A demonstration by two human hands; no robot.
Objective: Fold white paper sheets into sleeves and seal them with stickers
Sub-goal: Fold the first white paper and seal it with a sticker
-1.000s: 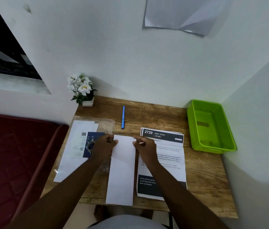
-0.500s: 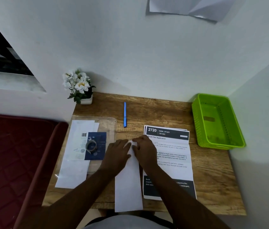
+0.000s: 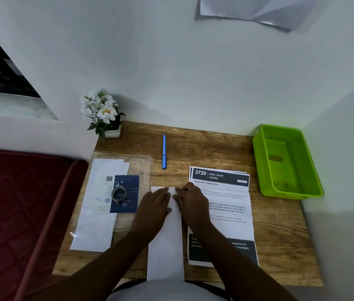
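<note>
Compared with one second ago, both hands have left the far corners of the folded white sheet (image 3: 165, 242) and now lie close together on its far end. From my remote seat I see the left hand (image 3: 154, 208) flat on the paper, fingers straight and together, palm down, holding nothing. The right hand (image 3: 191, 203) presses beside it with its fingers a little bent on the top edge; whether it pinches the paper I cannot tell. The sheet is a long narrow strip in the middle of the wooden desk (image 3: 280, 242), and its near end hangs over the desk's front edge. Just to its right, partly under the right forearm, lies a stack of printed pages (image 3: 228, 196) with a dark header. On the left are white papers (image 3: 98, 224) under a clear plastic sleeve, with a dark blue card (image 3: 128, 185) and a small grey ring (image 3: 118, 194) on top. A blue pen (image 3: 164, 152) lies farther back, a flower pot (image 3: 104, 114) stands in the far left corner, and a green basket (image 3: 258, 157) is at the right.
</note>
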